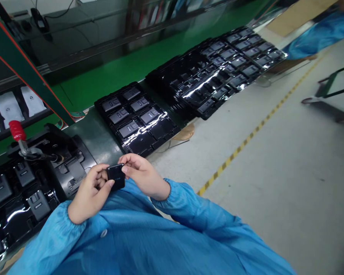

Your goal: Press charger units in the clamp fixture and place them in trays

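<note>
Close to my body, a small flat black device [116, 177] with a glossy face and rounded corners is held up between both hands. My left hand [93, 191] pinches its left edge, thumb in front and fingers curled behind. At its upper right edge, my right hand [139, 172] grips with thumb and fingers. Just beyond my left hand sits a dark metal fixture [74, 170], with a red-handled toggle clamp [17, 131] at its back.
A black tray [163, 131] with several dark grey units stands ahead; a stack of similar trays [218, 72] lies farther right. Another tray [14, 214] is at left. White pouches [8, 107] rest on a shelf. A co-worker's blue sleeve [321, 38] and a cart [329, 89] show at right.
</note>
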{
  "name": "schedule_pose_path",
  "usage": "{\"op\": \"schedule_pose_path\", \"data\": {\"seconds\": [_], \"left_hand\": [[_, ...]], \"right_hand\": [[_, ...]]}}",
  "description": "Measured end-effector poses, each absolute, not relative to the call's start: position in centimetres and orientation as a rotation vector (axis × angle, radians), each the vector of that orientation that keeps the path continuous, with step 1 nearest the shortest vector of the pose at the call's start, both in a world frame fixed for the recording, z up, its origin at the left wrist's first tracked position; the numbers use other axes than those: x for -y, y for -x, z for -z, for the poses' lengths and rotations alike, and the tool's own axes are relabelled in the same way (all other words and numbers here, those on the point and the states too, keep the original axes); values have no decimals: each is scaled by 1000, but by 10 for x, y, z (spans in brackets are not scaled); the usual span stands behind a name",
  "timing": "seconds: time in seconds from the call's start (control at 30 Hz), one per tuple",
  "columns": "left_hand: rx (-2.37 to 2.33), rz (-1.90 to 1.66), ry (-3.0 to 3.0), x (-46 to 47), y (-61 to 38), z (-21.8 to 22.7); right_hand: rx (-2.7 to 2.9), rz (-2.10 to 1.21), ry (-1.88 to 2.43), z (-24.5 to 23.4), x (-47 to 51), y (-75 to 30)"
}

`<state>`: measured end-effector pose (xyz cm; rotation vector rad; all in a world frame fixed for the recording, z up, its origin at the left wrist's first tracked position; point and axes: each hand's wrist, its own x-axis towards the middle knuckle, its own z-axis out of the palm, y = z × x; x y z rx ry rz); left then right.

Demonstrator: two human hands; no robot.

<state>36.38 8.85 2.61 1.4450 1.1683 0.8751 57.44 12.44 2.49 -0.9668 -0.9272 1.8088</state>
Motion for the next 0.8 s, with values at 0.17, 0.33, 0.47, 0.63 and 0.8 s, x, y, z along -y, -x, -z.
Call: {"op": "schedule_pose_path", "data": {"seconds": [0.17, 0.33, 0.47, 0.63, 0.8], "left_hand": [[-1153, -840, -1395, -92, -365, -25], [-1105, -821, -1271, -95, -367, -19], [-1061, -830, -1152, -100, -371, -16], [-1028, -754, -1080, -110, -387, -21], [-1008, -683, -1083, -124, -413, -30]], "right_hand": [[963, -1795, 967, -24, -127, -578], [932, -1796, 986, -21, -126, -580], [984, -1795, 982, -22, -126, -587], [1107, -1723, 955, -27, -125, -607], [1127, -1617, 1072, -25, -132, -639]]}}
